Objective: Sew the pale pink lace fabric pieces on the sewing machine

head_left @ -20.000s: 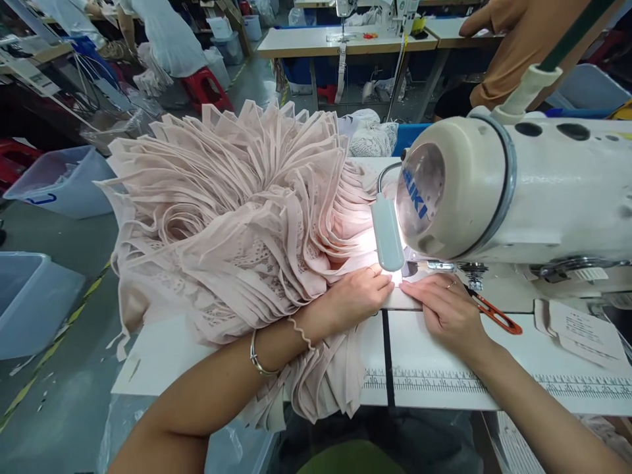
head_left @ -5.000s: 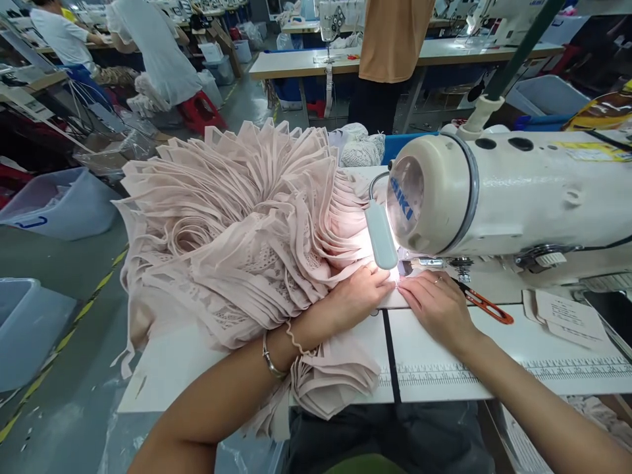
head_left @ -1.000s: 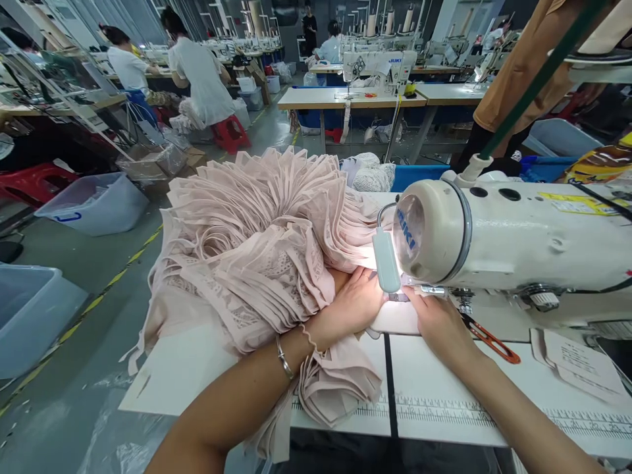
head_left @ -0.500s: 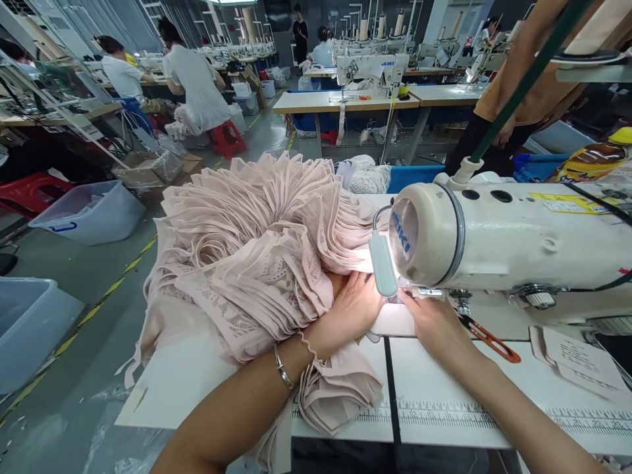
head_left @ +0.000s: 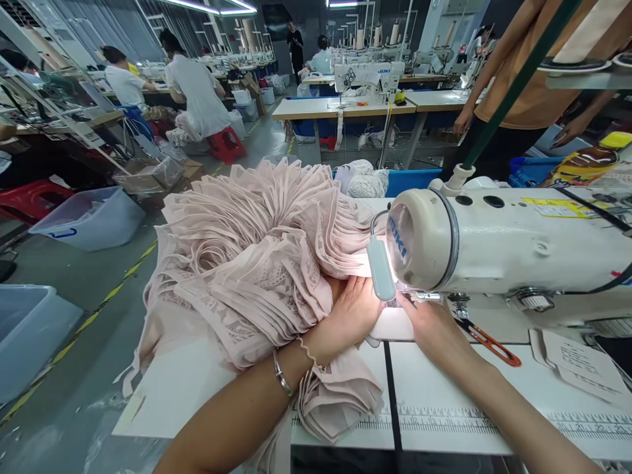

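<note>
My left hand (head_left: 359,309) lies with outstretched fingers against pale pink fabric, left of the needle area of a white sewing machine (head_left: 518,240). Its fingertips are partly hidden beside a small grey lamp (head_left: 380,268). From the right, my right hand (head_left: 432,324) reaches under the machine head; one finger points at the presser foot area, and the other fingers are mostly hidden. Beyond my left arm, a big fanned pile of pink lace-trimmed pieces (head_left: 251,263) covers the left of the table. More folded pink fabric (head_left: 340,398) hangs beneath my left wrist.
Orange-handled thread snips (head_left: 494,345) and paper labels (head_left: 580,365) lie right of my hand. A printed ruler (head_left: 444,416) runs along the table's front edge. Plastic tubs (head_left: 93,217) stand on the floor at left. A person in a brown top (head_left: 533,92) stands beyond the machine.
The camera view has shifted slightly. Both my hands keep nearly the same place at the machine. The standing person at right has moved, and both their arms now show.
</note>
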Available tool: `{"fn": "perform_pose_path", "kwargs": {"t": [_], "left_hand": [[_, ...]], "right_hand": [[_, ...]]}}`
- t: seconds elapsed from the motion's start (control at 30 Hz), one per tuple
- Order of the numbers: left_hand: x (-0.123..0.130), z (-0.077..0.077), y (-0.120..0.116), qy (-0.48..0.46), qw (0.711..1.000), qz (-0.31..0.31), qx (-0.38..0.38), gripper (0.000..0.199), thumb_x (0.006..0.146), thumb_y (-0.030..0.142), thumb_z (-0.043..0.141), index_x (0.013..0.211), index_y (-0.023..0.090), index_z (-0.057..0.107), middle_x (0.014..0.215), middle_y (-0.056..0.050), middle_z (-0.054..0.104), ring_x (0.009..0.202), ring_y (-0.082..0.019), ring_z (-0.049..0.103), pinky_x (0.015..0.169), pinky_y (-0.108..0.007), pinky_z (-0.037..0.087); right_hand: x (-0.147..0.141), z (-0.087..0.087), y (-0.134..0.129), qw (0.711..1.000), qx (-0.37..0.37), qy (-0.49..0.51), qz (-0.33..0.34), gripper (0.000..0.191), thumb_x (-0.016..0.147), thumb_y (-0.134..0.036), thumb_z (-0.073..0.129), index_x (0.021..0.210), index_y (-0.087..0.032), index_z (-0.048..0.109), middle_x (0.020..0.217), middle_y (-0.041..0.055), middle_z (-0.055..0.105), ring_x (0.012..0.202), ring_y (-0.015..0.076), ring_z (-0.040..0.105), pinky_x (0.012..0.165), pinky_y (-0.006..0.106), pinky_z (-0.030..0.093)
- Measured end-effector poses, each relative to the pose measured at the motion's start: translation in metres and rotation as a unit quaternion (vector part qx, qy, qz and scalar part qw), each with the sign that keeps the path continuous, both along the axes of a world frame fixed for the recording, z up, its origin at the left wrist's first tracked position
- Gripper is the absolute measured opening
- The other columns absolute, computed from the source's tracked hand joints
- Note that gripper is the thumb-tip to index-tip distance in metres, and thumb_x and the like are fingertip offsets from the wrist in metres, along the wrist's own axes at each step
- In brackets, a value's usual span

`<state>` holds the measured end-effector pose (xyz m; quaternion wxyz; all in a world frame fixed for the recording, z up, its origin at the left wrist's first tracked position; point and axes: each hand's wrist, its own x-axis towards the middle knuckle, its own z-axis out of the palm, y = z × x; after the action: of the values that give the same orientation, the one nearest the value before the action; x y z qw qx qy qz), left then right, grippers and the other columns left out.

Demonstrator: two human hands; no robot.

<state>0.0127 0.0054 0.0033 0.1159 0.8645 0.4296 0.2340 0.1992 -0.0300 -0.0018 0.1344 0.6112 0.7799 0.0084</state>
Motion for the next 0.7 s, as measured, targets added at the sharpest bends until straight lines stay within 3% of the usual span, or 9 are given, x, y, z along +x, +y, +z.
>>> {"fn": "perform_pose_path", "kwargs": {"t": [0.13, 0.33, 0.43, 0.5, 0.6, 0.7], "left_hand": [[0.0, 0.003, -0.002, 0.019, 1.0, 0.009, -0.006, 0.019, 0.097, 0.023, 0.048, 0.112, 0.016, 0.057, 0.122, -0.015, 0.058, 0.123, -0.029, 0.05, 0.103, -0.045, 0.046], [0.0, 0.009, -0.003, 0.034, 0.999, 0.021, -0.001, 0.022, 0.1, 0.021, 0.041, 0.11, 0.017, 0.06, 0.113, -0.012, 0.064, 0.111, -0.025, 0.057, 0.104, -0.042, 0.044], [0.001, 0.006, 0.0, -0.01, 0.997, 0.075, -0.003, 0.02, 0.097, 0.018, 0.042, 0.099, 0.019, 0.062, 0.1, -0.01, 0.066, 0.103, -0.024, 0.06, 0.098, -0.038, 0.049], [0.003, 0.002, 0.005, -0.043, 0.993, 0.11, 0.007, 0.022, 0.095, 0.016, 0.043, 0.106, 0.018, 0.062, 0.104, -0.011, 0.066, 0.107, -0.026, 0.06, 0.101, -0.04, 0.048], [0.009, -0.003, 0.016, -0.073, 0.988, 0.14, 0.005, 0.041, 0.091, 0.016, 0.045, 0.131, 0.014, 0.053, 0.126, -0.016, 0.06, 0.123, -0.029, 0.053, 0.11, -0.044, 0.041], [0.014, 0.001, 0.025, -0.066, 0.992, 0.107, -0.025, 0.048, 0.092, 0.015, 0.041, 0.14, 0.009, 0.046, 0.135, -0.02, 0.055, 0.13, -0.031, 0.048, 0.115, -0.046, 0.037]], "right_hand": [[0.002, -0.003, 0.001, 1.0, 0.013, 0.016, -0.002, 0.078, 0.08, 0.007, 0.029, 0.151, -0.022, 0.045, 0.103, 0.0165, 0.066, 0.098, 0.0314, 0.063, 0.078, 0.041, 0.046], [0.005, -0.007, 0.002, 0.997, 0.044, 0.059, -0.005, 0.073, 0.083, 0.004, 0.031, 0.147, -0.025, 0.05, 0.13, 0.0175, 0.06, 0.109, 0.0304, 0.06, 0.091, 0.045, 0.043], [0.003, -0.006, 0.003, 0.998, 0.031, 0.057, -0.018, 0.072, 0.083, 0.003, 0.033, 0.146, -0.025, 0.05, 0.12, 0.016, 0.065, 0.099, 0.0284, 0.063, 0.091, 0.045, 0.043], [0.002, -0.007, 0.003, 0.998, 0.033, 0.054, -0.023, 0.066, 0.086, 0.0, 0.033, 0.145, -0.022, 0.052, 0.114, 0.0163, 0.067, 0.096, 0.0288, 0.063, 0.089, 0.045, 0.043], [0.004, -0.01, 0.006, 0.996, 0.043, 0.081, -0.023, 0.05, 0.098, -0.017, 0.03, 0.142, -0.018, 0.054, 0.11, 0.0168, 0.068, 0.095, 0.0296, 0.062, 0.084, 0.042, 0.044], [0.009, -0.016, 0.007, 0.99, 0.035, 0.138, -0.018, 0.048, 0.102, -0.028, 0.025, 0.136, -0.017, 0.056, 0.105, 0.0147, 0.069, 0.092, 0.027, 0.061, 0.082, 0.039, 0.045]]}}
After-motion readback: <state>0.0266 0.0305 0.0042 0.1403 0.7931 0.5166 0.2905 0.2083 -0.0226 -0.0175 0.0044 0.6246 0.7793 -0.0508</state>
